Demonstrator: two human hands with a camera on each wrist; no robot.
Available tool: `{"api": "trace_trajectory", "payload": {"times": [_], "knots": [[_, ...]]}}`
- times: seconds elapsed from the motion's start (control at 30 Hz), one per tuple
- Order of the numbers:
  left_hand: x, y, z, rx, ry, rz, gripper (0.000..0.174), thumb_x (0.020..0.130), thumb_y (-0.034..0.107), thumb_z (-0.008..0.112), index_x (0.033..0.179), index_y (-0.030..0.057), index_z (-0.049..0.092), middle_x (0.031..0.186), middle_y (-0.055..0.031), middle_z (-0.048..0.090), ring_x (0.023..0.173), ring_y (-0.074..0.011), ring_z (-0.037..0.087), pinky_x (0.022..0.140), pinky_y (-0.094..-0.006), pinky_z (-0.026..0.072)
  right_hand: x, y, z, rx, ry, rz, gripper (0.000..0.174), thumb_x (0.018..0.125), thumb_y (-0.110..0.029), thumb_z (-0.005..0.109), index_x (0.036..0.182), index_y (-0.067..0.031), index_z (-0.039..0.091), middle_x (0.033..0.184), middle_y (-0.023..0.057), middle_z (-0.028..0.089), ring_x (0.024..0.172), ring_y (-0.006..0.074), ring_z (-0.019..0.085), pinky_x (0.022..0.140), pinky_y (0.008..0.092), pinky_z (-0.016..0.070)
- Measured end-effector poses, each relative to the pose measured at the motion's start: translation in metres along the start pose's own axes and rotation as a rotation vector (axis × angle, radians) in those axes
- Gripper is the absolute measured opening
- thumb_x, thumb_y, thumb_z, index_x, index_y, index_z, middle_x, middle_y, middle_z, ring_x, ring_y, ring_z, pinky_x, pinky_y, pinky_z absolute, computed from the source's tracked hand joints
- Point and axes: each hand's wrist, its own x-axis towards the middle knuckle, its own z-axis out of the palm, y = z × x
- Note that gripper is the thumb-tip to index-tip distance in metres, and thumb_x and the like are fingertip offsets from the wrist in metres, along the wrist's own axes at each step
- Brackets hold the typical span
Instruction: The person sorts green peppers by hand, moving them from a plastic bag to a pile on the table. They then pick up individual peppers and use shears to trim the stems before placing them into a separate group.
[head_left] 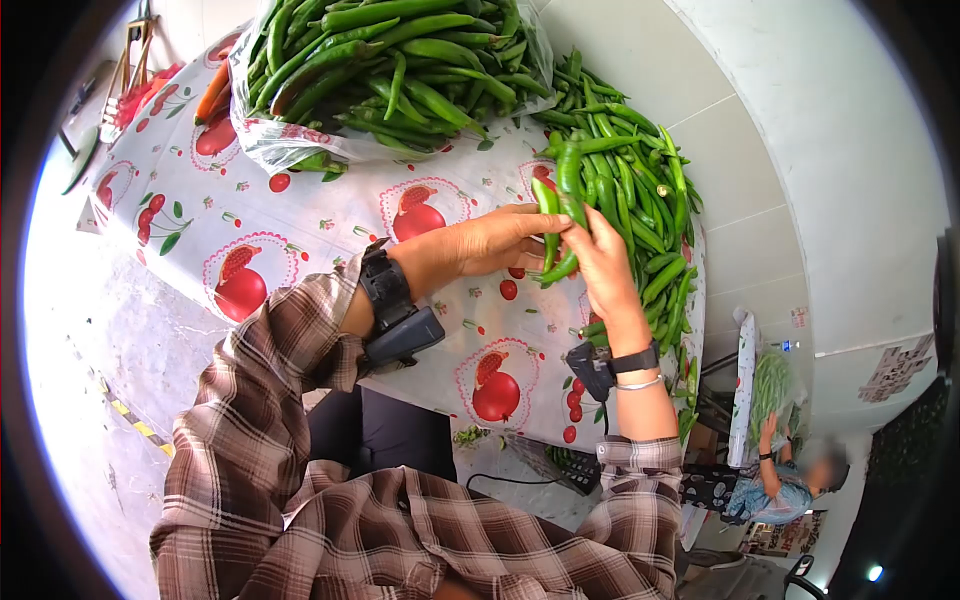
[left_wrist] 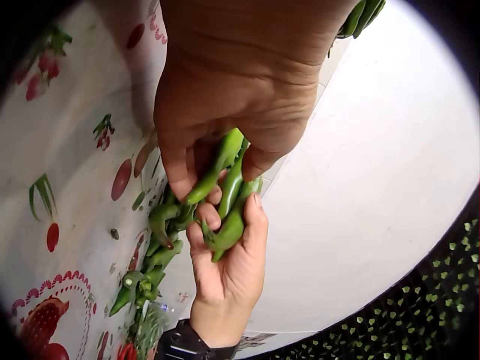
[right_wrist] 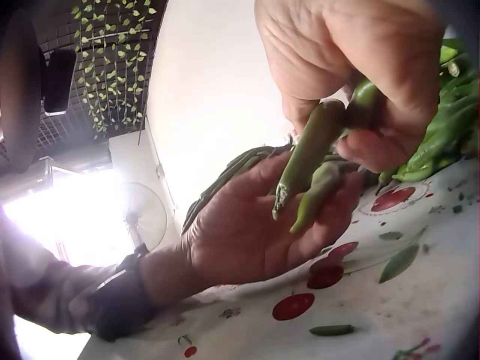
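Observation:
Both hands meet over the table around a few long green chili peppers (head_left: 569, 180). My left hand (head_left: 500, 242) holds a pepper (head_left: 547, 205) between thumb and fingers; in the left wrist view, those fingers curl over a light green pepper (left_wrist: 226, 154). My right hand (head_left: 606, 270) grips peppers beside it, and a bent one (left_wrist: 229, 229) shows against its palm in the left wrist view. Seen from the right wrist, two peppers (right_wrist: 313, 142) point down in front of the left palm (right_wrist: 240, 232). The fingers partly hide the peppers.
A large heap of green peppers (head_left: 400, 70) fills a clear plastic bag (head_left: 290, 140) at the back. Loose peppers (head_left: 640, 190) are piled along the table's right side. A fruit-print cloth (head_left: 330, 215) covers the table. Another person (head_left: 775, 490) is at a table on the far right.

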Motion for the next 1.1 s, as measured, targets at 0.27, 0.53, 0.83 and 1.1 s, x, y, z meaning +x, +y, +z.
{"api": "trace_trajectory", "payload": {"times": [0.27, 0.53, 0.83, 1.1], "knots": [[0.004, 0.002, -0.01, -0.032, 0.093, -0.054, 0.028, 0.082, 0.036, 0.064, 0.091, 0.0101, 0.058, 0.071, -0.0001, 0.058, 0.057, -0.0106, 0.056, 0.047, -0.0284, 0.0456, -0.005, -0.015, 0.002, -0.303, -0.085, -0.147, 0.034, 0.089, -0.021, 0.056, 0.114, 0.0011, 0.054, 0.108, 0.0103, 0.055, 0.092, 0.0159, 0.055, 0.08, 0.0269, 0.0439], [0.006, 0.005, -0.012, -0.091, 0.186, 0.002, 0.02, 0.075, 0.022, 0.065, 0.087, 0.0078, 0.057, 0.071, -0.0041, 0.058, 0.058, -0.0128, 0.056, 0.047, -0.0282, 0.0465, -0.067, 0.003, -0.085, -0.564, -0.09, 0.115, 0.034, 0.073, 0.0, 0.06, 0.108, -0.0004, 0.057, 0.105, 0.0062, 0.054, 0.084, 0.015, 0.055, 0.074, 0.0262, 0.0457], [0.008, 0.004, -0.015, -0.111, 0.04, -0.032, 0.019, 0.077, 0.018, 0.06, 0.09, 0.0043, 0.056, 0.083, -0.007, 0.06, 0.072, -0.0172, 0.06, 0.064, -0.0338, 0.0524, -0.105, 0.014, -0.067, -0.9, -0.107, 0.109, 0.04, 0.066, -0.001, 0.064, 0.105, -0.002, 0.053, 0.098, 0.0113, 0.053, 0.071, 0.0223, 0.053, 0.067, 0.0315, 0.0455], [0.008, 0.004, -0.013, -0.139, 0.126, 0.011, 0.017, 0.075, 0.008, 0.065, 0.089, 0.0029, 0.057, 0.078, -0.0062, 0.058, 0.07, -0.0167, 0.06, 0.068, -0.0316, 0.0555, -0.085, 0.02, -0.066, -1.057, -0.125, 0.195, 0.031, 0.065, -0.017, 0.069, 0.084, 0.0014, 0.054, 0.072, 0.0127, 0.054, 0.066, 0.0272, 0.054, 0.062, 0.0363, 0.0441]]}}
